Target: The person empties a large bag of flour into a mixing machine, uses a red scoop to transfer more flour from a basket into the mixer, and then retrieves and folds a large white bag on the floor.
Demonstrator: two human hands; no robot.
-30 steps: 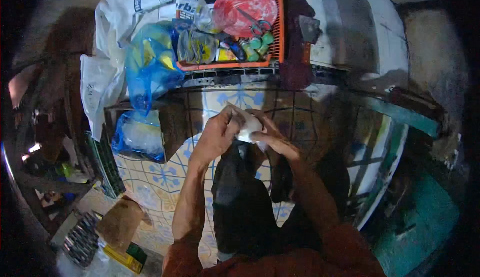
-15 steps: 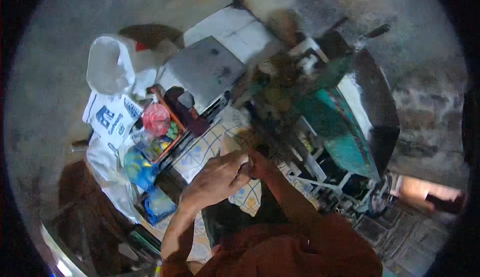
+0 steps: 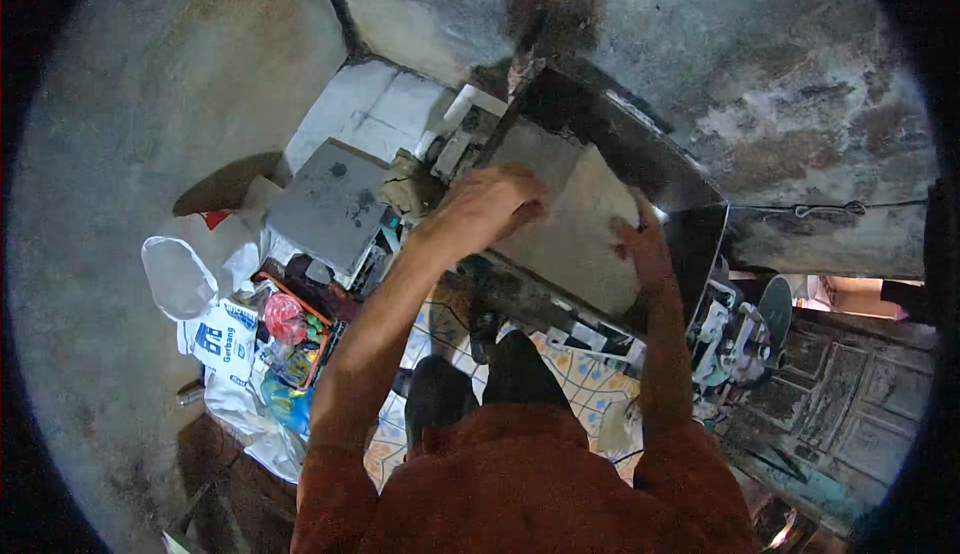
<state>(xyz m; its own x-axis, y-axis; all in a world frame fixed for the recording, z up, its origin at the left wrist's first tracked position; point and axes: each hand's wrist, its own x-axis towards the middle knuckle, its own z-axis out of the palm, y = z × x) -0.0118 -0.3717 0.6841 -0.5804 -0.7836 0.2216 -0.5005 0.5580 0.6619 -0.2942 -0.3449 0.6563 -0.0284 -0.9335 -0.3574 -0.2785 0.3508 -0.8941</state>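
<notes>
Inside a dark-walled, box-like tray (image 3: 690, 244) in front of me lies a flat, pale sheet-like piece (image 3: 590, 234) with a pointed far corner. My right hand (image 3: 645, 239) is at its right edge, with some fingers over the surface and others along the side; it appears to grip that edge. Above the tray's left part is my left hand (image 3: 490, 209), its fingers curled and slightly smeared. Whether it holds anything small is hidden. A crumpled beige cloth or bag (image 3: 410, 186) sits close to my left wrist.
A grey flat-topped box (image 3: 328, 199) stands left of the tray, before a white tiled block (image 3: 365, 119). Further left are a printed white sack (image 3: 225, 339) and a red-rimmed crate holding a pink bundle (image 3: 285, 319). A round metal wheel (image 3: 775, 319) stands right. Stained walls enclose the far side.
Both hands have moved from close together near my lap to apart over the tray. My view has shifted, so the tray's inside and the pale sheet now show clearly.
</notes>
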